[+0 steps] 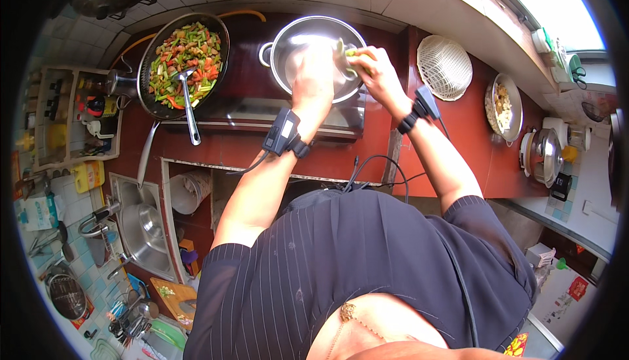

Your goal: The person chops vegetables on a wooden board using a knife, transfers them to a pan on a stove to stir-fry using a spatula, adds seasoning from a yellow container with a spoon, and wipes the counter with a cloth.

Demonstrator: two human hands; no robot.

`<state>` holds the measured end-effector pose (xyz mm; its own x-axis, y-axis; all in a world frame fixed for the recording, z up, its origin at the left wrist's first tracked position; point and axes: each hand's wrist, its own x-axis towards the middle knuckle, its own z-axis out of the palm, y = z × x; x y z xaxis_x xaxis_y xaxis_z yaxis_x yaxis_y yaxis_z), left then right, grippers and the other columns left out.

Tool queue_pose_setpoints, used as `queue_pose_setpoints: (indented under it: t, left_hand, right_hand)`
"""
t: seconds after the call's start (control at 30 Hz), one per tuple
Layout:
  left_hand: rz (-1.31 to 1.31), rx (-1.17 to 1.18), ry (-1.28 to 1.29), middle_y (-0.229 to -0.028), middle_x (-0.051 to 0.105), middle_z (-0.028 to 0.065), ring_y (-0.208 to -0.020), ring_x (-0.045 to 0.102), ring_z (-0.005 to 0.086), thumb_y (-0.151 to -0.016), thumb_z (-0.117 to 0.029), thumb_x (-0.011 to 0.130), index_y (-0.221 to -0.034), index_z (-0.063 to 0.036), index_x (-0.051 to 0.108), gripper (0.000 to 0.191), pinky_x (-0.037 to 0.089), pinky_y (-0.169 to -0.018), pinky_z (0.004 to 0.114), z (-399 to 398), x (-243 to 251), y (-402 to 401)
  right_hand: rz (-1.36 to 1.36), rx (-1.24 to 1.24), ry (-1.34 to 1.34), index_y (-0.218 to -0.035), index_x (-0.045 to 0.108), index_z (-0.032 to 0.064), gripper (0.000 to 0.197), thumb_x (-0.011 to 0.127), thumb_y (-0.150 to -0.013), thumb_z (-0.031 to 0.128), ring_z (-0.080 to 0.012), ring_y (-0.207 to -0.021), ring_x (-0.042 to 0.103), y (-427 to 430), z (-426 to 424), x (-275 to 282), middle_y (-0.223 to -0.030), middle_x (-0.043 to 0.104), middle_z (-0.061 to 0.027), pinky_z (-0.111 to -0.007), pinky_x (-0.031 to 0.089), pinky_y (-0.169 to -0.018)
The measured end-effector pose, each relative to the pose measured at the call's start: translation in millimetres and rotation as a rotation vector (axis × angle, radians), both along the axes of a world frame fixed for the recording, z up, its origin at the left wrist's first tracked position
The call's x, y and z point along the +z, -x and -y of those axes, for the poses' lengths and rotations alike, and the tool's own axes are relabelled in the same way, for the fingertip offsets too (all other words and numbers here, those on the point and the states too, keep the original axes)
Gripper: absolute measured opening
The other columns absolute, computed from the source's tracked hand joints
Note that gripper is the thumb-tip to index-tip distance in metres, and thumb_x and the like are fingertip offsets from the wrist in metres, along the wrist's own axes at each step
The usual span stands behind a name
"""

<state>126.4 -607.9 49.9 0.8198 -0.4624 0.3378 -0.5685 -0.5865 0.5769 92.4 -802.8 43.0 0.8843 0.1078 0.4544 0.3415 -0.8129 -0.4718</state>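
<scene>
A two-handled pot (285, 55) with a shiny rim stands on the right side of the dark stove (245, 85). My left hand (315, 75) is over the pot, washed out by glare; its fingers and anything in them cannot be made out. At the pot's right rim, my right hand (376, 67) pinches a light-green item (351, 53), too blurred to name. To the left sits a dark frying pan (143, 85) full of chopped green stalks and red pieces (194, 50). A metal spatula (188, 104) rests in it, its handle over the near rim.
A white plastic colander (444, 67) and a metal bowl (517, 107) of pale cut pieces stand on the red counter (442, 163) at right. The pan's handle (147, 156) juts toward the steel sink (142, 227). Cables (388, 158) hang near my waist. A cutting board (169, 296) lies lower left.
</scene>
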Motion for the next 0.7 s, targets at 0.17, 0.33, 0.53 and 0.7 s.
queue_pose_setpoints:
  t: [0.17, 0.33, 0.53, 0.7]
  left_hand:
    - [0.022, -0.023, -0.033, -0.138, 0.050, 0.0207, -0.132, 0.045, 0.0338, -0.086, 0.000, 0.052, -0.134, 0.0044, 0.050, 0.049, 0.040, -0.110, 0.040, 0.7, 0.5, 1.1]
    - [0.295, 0.026, -0.087, -0.135, 0.051, 0.0210, -0.128, 0.046, 0.0354, -0.084, 0.000, 0.051, -0.132, 0.0053, 0.049, 0.049, 0.043, -0.106, 0.039, 10.0, -5.9, -1.8]
    - [-0.106, -0.002, -0.087, -0.119, 0.054, 0.0251, -0.105, 0.058, 0.0385, -0.087, -0.006, 0.051, -0.113, 0.0036, 0.054, 0.028, 0.050, -0.089, 0.046, 4.0, -7.2, 2.2]
    - [0.182, 0.037, -0.124, -0.134, 0.051, 0.0218, -0.130, 0.046, 0.0352, -0.087, 0.000, 0.048, -0.136, 0.0047, 0.047, 0.049, 0.041, -0.108, 0.040, 6.7, 8.0, 3.4]
  right_hand:
    - [-0.001, -0.077, 0.079, -0.094, 0.073, 0.0134, 0.022, 0.064, -0.078, 0.002, -0.0291, -0.089, 0.058, -57.7, 13.0, -8.6, -0.095, 0.065, -0.0072, -0.038, 0.048, -0.082]
    - [-0.208, 0.122, 0.065, -0.093, 0.077, 0.0115, 0.020, 0.068, -0.076, 0.014, -0.0311, -0.089, 0.065, -139.4, -22.8, 11.0, -0.091, 0.066, -0.0127, -0.041, 0.052, -0.081]
    - [-0.282, 0.727, 0.221, -0.093, 0.077, 0.0125, 0.022, 0.072, -0.071, 0.016, -0.0292, -0.090, 0.067, -131.8, -106.6, 34.3, -0.096, 0.069, -0.0061, -0.041, 0.054, -0.084]
    - [-0.282, 0.443, 0.189, -0.094, 0.075, 0.0114, 0.019, 0.070, -0.076, 0.015, -0.0315, -0.086, 0.066, -157.9, -46.5, 22.6, -0.094, 0.067, -0.0102, -0.041, 0.054, -0.078]
